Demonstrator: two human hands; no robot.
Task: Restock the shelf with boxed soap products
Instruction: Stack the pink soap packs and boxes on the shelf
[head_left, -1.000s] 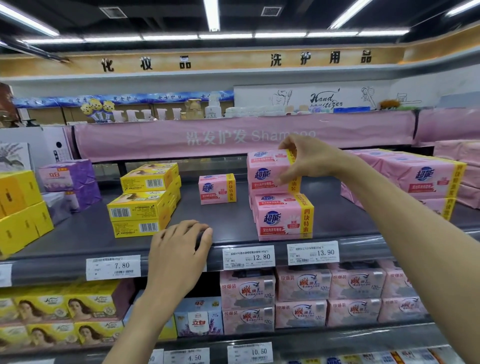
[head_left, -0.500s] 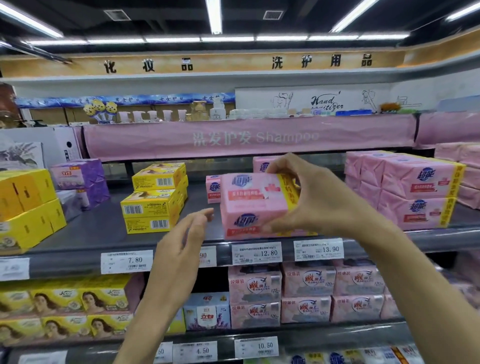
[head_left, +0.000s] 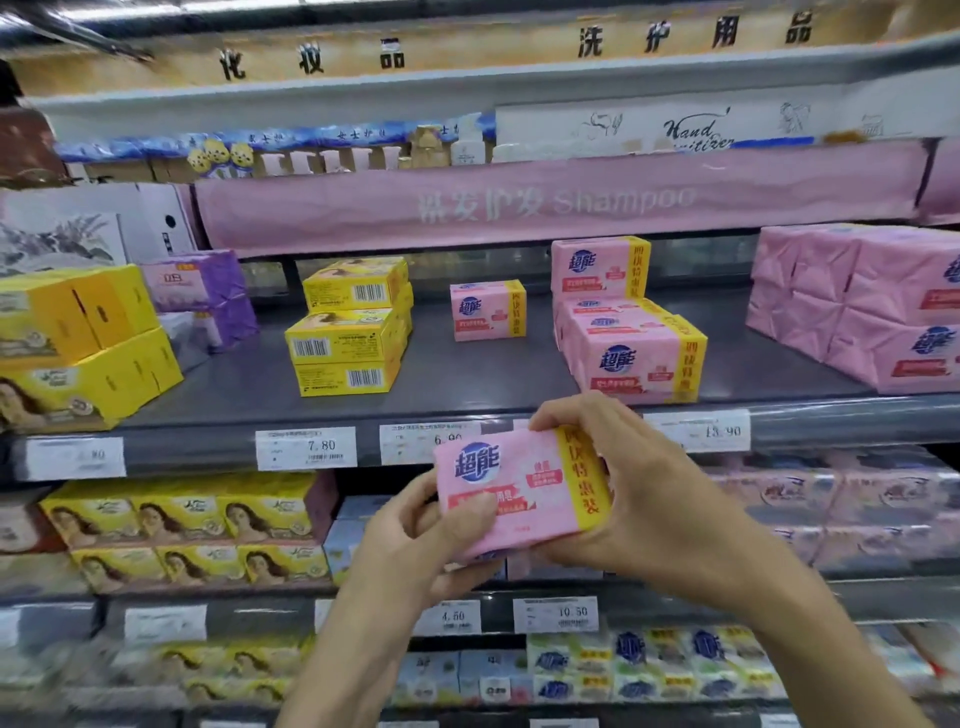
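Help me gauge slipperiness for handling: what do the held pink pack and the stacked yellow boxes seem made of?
The pink rectangular soap pack looks wrapped in thin, slightly glossy film or paper, judging by its soft edges and faint wrinkles. The stacked yellow rectangular boxes look like smooth printed cardboard: crisp edges, flat faces.
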